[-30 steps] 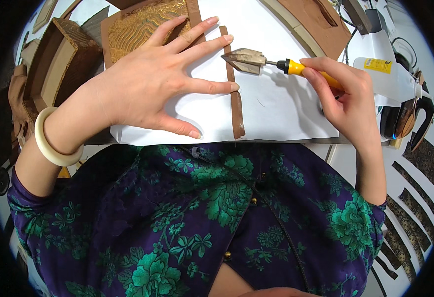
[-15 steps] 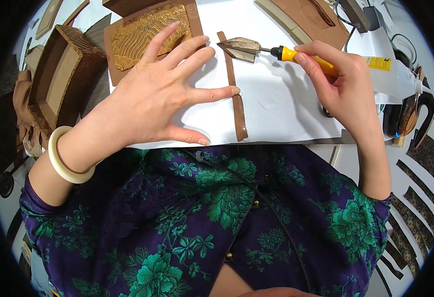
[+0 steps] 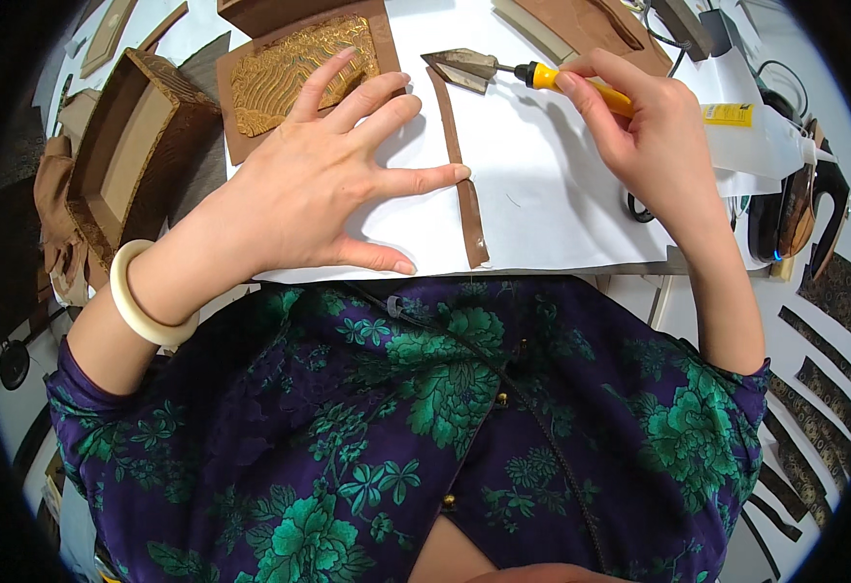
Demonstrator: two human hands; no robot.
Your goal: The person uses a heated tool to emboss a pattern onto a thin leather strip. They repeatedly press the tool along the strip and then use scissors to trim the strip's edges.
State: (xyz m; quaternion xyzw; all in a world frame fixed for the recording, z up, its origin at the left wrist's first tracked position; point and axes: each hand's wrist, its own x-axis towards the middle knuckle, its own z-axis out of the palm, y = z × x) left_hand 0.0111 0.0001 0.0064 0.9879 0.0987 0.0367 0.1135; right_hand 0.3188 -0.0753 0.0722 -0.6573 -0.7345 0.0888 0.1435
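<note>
A narrow brown strip [image 3: 472,225] lies lengthwise on a white sheet [image 3: 552,228]. My left hand [image 3: 319,185] is spread over the sheet, its index fingertip resting on the strip's middle. Between my right thumb and fingers is the handle of a yellow-handled tool [image 3: 462,70] with a spade-shaped, pointed metal head. Its tip is at the strip's far end; whether it touches I cannot tell. Beyond my left hand lies a gold patterned fabric panel [image 3: 294,63] on a brown piece, partly hidden by my fingers.
A patterned, pale-lined open box [image 3: 134,151] stands at the left. By my right wrist lies a clear plastic bottle [image 3: 751,146] with a yellow label. Brown pieces [image 3: 595,29] lie at the back, and several dark patterned strips [image 3: 829,394] at the far right.
My right hand has moved the tool a little away from me and left, up to the strip's far end. My left index fingertip stays on the strip. The view has shifted slightly.
</note>
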